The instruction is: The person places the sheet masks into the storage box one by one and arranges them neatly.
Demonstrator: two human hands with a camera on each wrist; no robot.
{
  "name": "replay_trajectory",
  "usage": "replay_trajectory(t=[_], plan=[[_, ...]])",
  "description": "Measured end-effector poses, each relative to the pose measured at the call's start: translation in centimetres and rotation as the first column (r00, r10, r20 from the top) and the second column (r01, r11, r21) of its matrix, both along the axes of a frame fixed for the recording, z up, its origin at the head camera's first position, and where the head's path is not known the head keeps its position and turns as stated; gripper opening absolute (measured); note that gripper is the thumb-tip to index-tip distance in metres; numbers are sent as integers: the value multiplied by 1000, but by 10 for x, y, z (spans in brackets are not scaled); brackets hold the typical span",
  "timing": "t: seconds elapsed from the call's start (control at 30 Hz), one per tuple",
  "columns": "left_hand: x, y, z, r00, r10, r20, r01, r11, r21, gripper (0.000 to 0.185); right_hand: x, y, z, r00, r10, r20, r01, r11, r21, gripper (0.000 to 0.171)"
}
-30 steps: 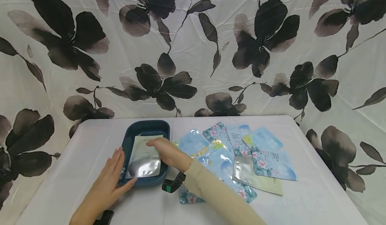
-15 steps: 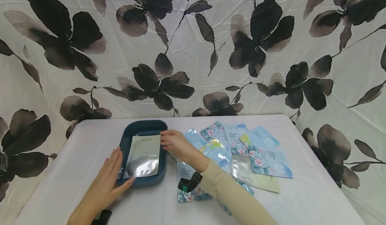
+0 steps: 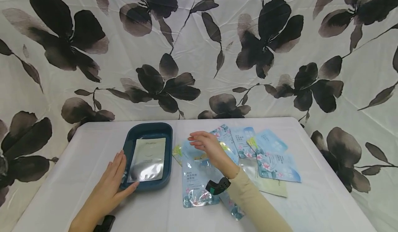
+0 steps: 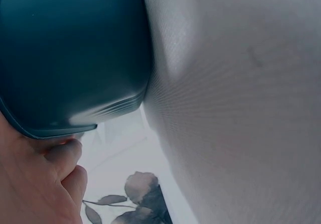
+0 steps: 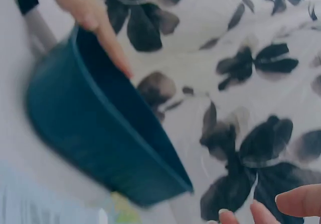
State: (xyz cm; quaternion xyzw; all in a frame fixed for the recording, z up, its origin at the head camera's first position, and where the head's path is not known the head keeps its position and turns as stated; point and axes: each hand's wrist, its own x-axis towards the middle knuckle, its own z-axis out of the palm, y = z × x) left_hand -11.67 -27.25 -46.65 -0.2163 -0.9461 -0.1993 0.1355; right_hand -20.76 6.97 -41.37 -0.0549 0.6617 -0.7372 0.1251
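Your left hand point(image 3: 110, 183) lies flat against the tray point(image 3: 130, 145) at its 8 o'clock side. A packet point(image 3: 147, 159) lies inside. Your right hand point(image 3: 208, 147) hovers loose, holding nothing, over the pile point(image 3: 270, 156) at the tray's 3 o'clock.

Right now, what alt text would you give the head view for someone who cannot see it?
A person's right hand hovers over a pile of blue packets on a white table. The left hand rests against a teal tray holding one silver packet.
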Motion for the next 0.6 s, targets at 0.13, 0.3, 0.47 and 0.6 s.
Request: replay_trajectory(t=[0.13, 0.3, 0.47, 0.6], plan=[[1, 0, -1, 1000, 2, -1, -2, 1000, 0, 100, -1, 14, -16, 997, -74, -30, 73, 997, -16, 33], [2, -1, -2, 1000, -4, 10, 4, 1000, 3, 100, -1, 31, -36, 994, -104, -30, 103, 994, -36, 33], [1, -2, -3, 1000, -1, 6, 1, 1000, -6, 100, -4, 43, -47, 996, -94, -2, 94, 993, -70, 32], [0, 0, -1, 1000, -10, 5, 10, 1000, 3, 99, -7, 50, -49, 996, -78, -40, 79, 997, 5, 32]])
